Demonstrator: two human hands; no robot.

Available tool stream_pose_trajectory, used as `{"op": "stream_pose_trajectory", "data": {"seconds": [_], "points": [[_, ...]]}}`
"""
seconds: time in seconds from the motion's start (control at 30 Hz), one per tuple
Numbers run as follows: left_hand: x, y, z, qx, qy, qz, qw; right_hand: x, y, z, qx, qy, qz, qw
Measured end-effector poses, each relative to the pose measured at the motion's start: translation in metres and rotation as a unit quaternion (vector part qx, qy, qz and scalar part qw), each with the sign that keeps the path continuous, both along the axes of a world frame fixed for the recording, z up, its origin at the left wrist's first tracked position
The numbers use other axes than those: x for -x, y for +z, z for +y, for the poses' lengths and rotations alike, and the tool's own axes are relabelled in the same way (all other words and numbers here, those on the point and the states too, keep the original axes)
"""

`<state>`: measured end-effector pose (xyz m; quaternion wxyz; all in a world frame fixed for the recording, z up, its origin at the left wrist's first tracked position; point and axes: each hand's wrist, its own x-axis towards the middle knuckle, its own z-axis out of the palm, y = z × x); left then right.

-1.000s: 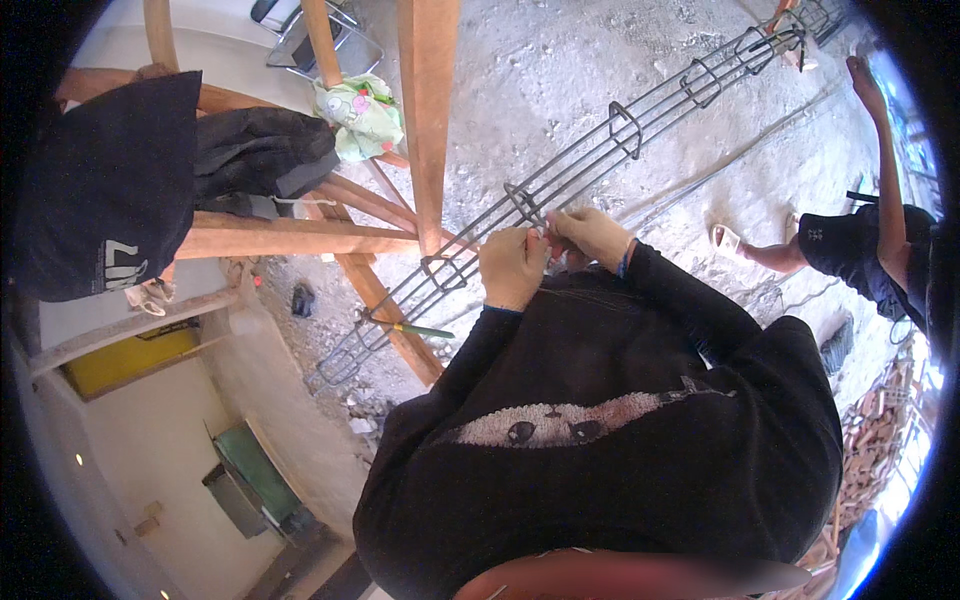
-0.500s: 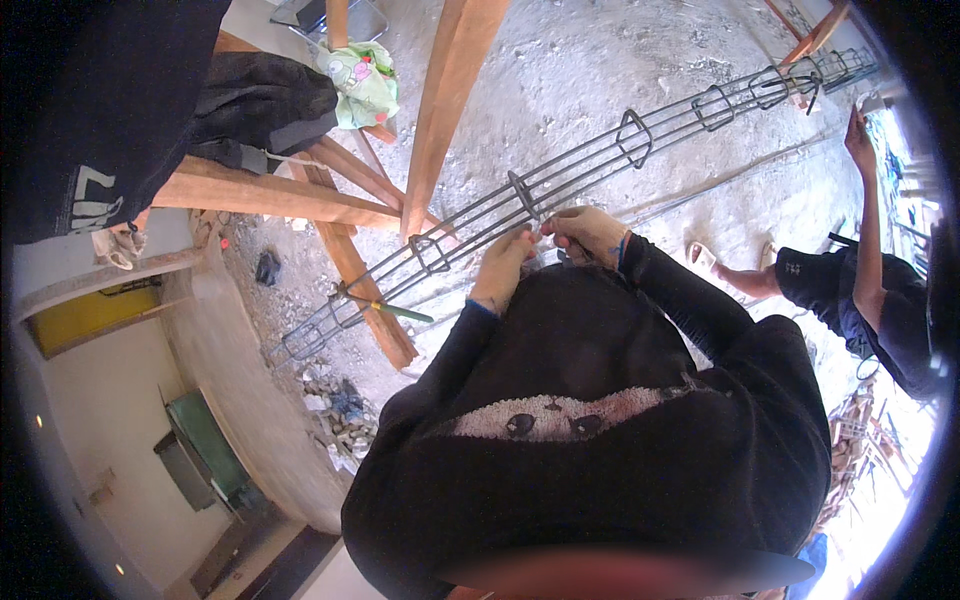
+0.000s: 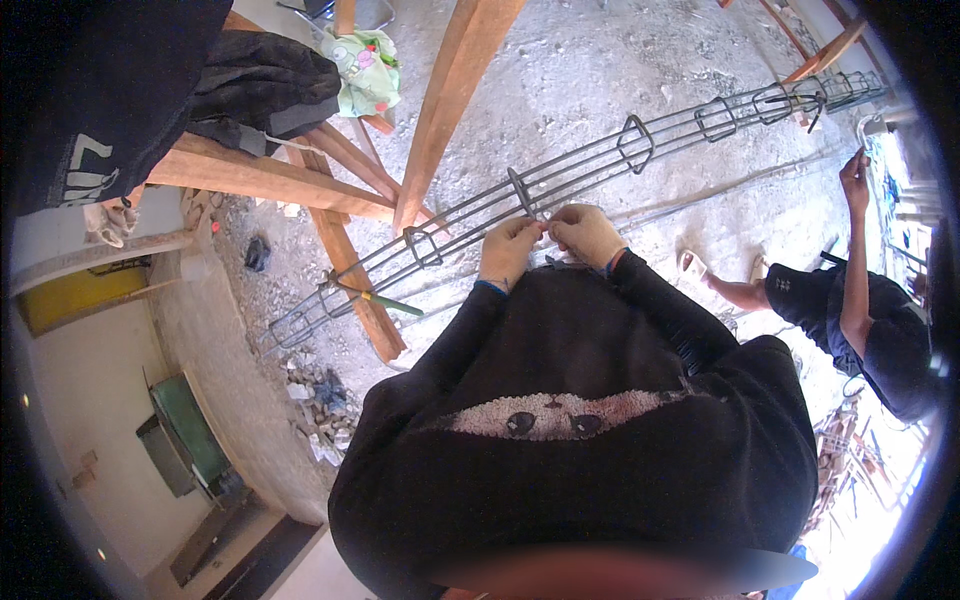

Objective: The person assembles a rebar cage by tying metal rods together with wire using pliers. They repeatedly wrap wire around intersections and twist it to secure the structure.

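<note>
My left hand point(image 3: 508, 250) and my right hand point(image 3: 587, 238), both in pale gloves with bare fingertips, meet in front of my chest. Their fingers are closed in pinches, tip against tip. Whatever sits between the fingertips is too small to make out. Just beyond them a long steel rebar cage point(image 3: 582, 172) runs slantwise from lower left to upper right. One dark stirrup point(image 3: 518, 190) crosses its bars right above my fingertips. Toward the cage's near left end, a tool with a green and yellow handle point(image 3: 380, 298) rests across the bars.
Wooden beams point(image 3: 450, 105) prop the cage on the left, with a dark jacket point(image 3: 265, 85) and a green patterned bag point(image 3: 362, 75) over them. Rubble point(image 3: 318, 405) lies by the left wall. At right, another person point(image 3: 850, 285) stands with one hand raised.
My hands have drawn closer together, the right one rounding over so its fingertips meet the left's. The other person's raised hand is slightly lower. The whole view has shifted a little.
</note>
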<state>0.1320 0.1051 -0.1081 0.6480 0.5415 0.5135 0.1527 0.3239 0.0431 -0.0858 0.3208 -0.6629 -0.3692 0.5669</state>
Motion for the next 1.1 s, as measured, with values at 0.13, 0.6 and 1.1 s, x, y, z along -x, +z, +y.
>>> {"op": "stream_pose_trajectory", "data": {"seconds": [0.13, 0.6, 1.1], "points": [[0.005, 0.002, -0.001, 0.025, -0.006, -0.003, 1.000, 0.000, -0.013, 0.001, 0.001, -0.003, 0.006, 1.000], [0.016, -0.002, -0.003, 0.070, 0.008, -0.093, 0.993, 0.005, -0.053, 0.000, -0.074, -0.042, -0.034, 0.996], [-0.012, -0.002, -0.009, 0.023, 0.157, -0.075, 0.985, 0.019, -0.072, 0.015, -0.048, 0.075, -0.353, 0.931]]}}
